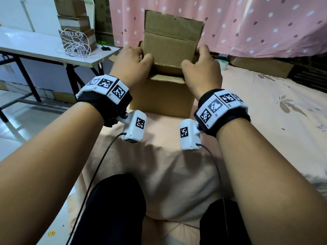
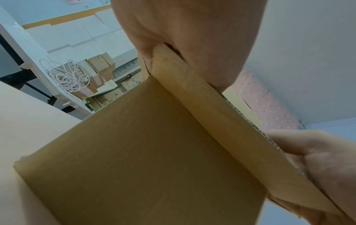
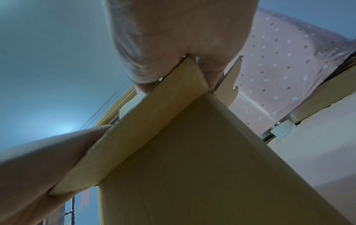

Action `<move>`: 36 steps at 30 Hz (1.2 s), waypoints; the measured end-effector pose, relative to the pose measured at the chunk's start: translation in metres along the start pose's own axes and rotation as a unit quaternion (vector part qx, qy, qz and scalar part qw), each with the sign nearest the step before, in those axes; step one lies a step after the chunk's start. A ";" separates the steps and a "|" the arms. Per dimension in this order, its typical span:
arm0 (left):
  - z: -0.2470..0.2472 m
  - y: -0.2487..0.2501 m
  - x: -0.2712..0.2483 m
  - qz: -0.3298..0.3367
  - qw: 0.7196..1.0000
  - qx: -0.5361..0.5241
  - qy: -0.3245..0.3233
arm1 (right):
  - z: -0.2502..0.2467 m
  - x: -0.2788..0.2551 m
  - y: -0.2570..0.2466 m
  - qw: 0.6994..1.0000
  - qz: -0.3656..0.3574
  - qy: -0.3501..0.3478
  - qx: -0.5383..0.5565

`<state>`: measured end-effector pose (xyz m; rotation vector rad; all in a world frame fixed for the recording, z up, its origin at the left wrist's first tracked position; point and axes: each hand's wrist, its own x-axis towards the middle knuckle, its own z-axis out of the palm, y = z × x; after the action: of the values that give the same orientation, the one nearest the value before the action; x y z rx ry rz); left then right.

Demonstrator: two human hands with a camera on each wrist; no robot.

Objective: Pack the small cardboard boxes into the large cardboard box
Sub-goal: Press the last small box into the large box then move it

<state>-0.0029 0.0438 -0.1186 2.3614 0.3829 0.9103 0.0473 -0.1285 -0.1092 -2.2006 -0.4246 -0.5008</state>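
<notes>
Hands, 2 [image 1: 131,62] [image 1: 201,68], on 1 large cardboard box [image 1: 162,98]; 3 stacked boxes [image 1: 76,23] behind.

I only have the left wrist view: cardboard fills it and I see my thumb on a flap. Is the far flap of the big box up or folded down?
Observer: Up. In the head view the far flap of the large box stands upright against the pink curtain.
Operator: Where is the right hand?
Observer: The right hand grips the near flap at its right end, mirroring the left hand at the left end.
Operator: Any small boxes within sight?
Observer: A stack of small boxes stands on the white table to the left, with a white cord draped over it.
Operator: Anything inside the box?
Observer: Cannot tell; the near flap and both hands hide the inside.
</notes>
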 end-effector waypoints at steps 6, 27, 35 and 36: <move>-0.003 0.004 -0.002 -0.009 1.000 -0.005 -0.008 | 0.000 0.002 0.001 1.000 -0.005 0.001 0.009; -0.014 0.012 -0.016 -0.012 0.998 -0.059 -0.024 | -0.009 -0.009 -0.003 0.998 -0.021 -0.013 0.051; -0.016 0.014 -0.012 0.000 0.999 -0.037 -0.031 | -0.010 -0.008 -0.003 0.998 -0.016 -0.025 0.054; -0.016 0.014 -0.013 0.000 0.999 -0.038 -0.031 | -0.009 -0.007 -0.003 0.998 -0.015 -0.025 0.054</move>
<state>-0.0219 0.0335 -0.1074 2.3147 0.3172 0.8348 0.0379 -0.1351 -0.1058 -2.1092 -0.5010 -0.4313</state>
